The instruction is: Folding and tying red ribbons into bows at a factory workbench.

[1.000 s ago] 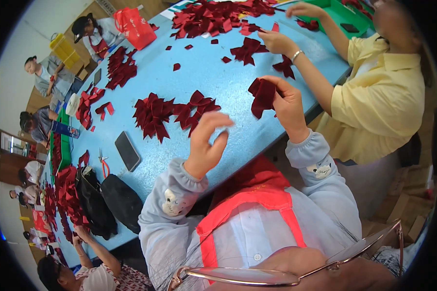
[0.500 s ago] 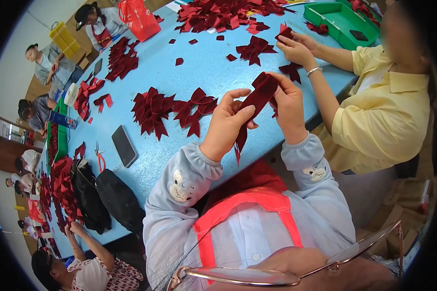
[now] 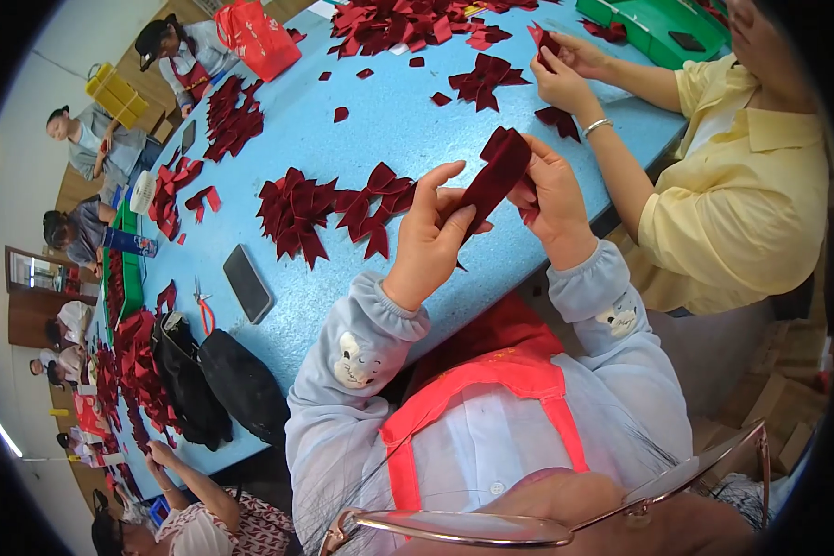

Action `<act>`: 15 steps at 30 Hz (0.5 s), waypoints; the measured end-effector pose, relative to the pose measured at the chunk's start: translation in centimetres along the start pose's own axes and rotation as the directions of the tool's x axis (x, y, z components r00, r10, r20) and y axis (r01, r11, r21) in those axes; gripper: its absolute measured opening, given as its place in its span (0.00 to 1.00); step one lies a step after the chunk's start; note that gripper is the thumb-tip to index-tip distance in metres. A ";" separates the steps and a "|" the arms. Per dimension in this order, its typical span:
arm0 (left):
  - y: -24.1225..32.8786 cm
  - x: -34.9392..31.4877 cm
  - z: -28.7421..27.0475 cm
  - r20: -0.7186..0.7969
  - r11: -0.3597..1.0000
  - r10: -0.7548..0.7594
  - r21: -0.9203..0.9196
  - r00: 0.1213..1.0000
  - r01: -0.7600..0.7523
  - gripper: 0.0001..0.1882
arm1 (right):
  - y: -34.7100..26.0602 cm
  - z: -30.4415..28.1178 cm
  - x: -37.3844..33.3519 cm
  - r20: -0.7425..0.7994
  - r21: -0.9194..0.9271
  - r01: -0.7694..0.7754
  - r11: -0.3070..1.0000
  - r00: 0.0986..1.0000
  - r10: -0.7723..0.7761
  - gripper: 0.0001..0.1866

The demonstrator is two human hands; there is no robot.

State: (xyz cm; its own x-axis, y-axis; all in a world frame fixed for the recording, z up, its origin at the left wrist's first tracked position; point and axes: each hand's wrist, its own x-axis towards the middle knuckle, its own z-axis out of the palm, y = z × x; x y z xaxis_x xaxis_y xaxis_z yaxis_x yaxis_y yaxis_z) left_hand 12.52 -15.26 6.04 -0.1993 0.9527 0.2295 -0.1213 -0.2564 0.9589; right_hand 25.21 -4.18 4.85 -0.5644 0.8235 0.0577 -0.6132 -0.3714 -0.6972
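Note:
Between my hands, above the table's near edge, is a dark red velvet ribbon (image 3: 497, 181), folded over at its upper end. My left hand (image 3: 433, 227) pinches the lower part between thumb and fingers, its index finger raised. At the upper folded end, my right hand (image 3: 556, 190) is closed on the ribbon; its fingertips are partly hidden behind the fabric. Beyond my left hand lie a heap of finished dark red bows (image 3: 294, 215) and a smaller group of bows (image 3: 376, 206).
The blue table (image 3: 343, 148) holds a phone (image 3: 247, 284), orange-handled pliers (image 3: 206, 310), a black bag (image 3: 241, 385) and a large ribbon pile (image 3: 403, 23). A person in a yellow shirt (image 3: 741, 204) works close on my right. Green trays (image 3: 653, 37) stand at the far right.
My hands have drawn slightly closer around the ribbon, and its lower tail, hanging visibly before, is now mostly hidden behind my left hand. The whole view has shifted a little.

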 end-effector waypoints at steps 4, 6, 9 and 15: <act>0.1 -0.9 -2.0 0.233 0.986 -0.050 0.168 0.971 0.010 0.16 | -0.1 0.5 -0.2 -0.022 0.019 -0.037 0.999 0.999 0.037 0.09; 0.1 -1.1 -3.0 0.254 0.976 -0.112 0.209 0.961 0.058 0.17 | 0.1 0.6 -0.4 -0.018 0.016 -0.053 0.998 0.998 0.053 0.09; 0.2 -1.2 -3.8 0.278 0.947 -0.228 0.285 0.933 0.147 0.18 | 0.5 0.6 -0.5 -0.005 0.013 -0.079 0.997 0.997 0.079 0.09; -0.4 -1.7 -4.2 0.190 0.985 -0.161 -0.025 0.968 0.169 0.20 | 0.9 1.2 -0.6 -0.007 -0.017 -0.095 0.995 0.995 0.095 0.10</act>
State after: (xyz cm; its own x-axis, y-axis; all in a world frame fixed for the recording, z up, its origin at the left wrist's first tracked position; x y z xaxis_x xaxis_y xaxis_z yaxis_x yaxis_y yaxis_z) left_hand 8.82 -17.43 4.58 0.0116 0.9950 0.0996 -0.1773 -0.0960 0.9795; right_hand 24.33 -5.53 5.03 -0.6160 0.7876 -0.0141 -0.5471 -0.4406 -0.7117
